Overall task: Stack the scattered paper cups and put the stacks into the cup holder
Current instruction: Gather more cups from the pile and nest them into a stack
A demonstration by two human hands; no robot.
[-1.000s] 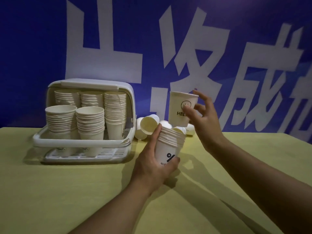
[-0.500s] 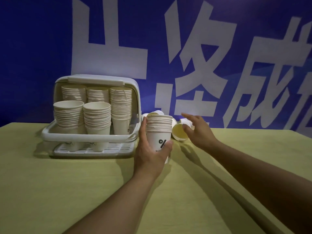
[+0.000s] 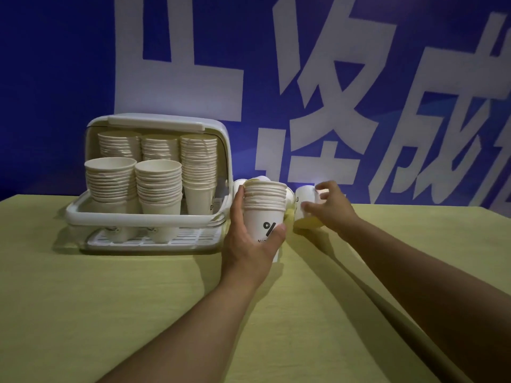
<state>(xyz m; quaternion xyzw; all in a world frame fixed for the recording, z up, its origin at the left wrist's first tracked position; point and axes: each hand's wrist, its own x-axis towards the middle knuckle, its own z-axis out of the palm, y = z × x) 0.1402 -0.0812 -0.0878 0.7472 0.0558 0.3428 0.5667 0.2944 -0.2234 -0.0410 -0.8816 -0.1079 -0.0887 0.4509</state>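
Observation:
My left hand (image 3: 250, 244) grips a stack of white paper cups (image 3: 265, 208) with a "%" mark, held upright just above the table, right of the cup holder. My right hand (image 3: 330, 208) curls its thumb and fingers around a single loose cup (image 3: 304, 205) lying on its side behind the stack. More loose cups (image 3: 289, 197) lie half hidden behind the held stack. The white cup holder (image 3: 143, 218), lid raised, holds several tall stacks of cups (image 3: 159, 186).
A yellow-green table (image 3: 138, 313) spreads out in front of me. A blue wall banner with large white characters (image 3: 318, 78) stands right behind the cups and holder.
The cup my right hand held one second ago went onto the left hand's stack. My right hand then reached back to the loose cups and now closes around another one.

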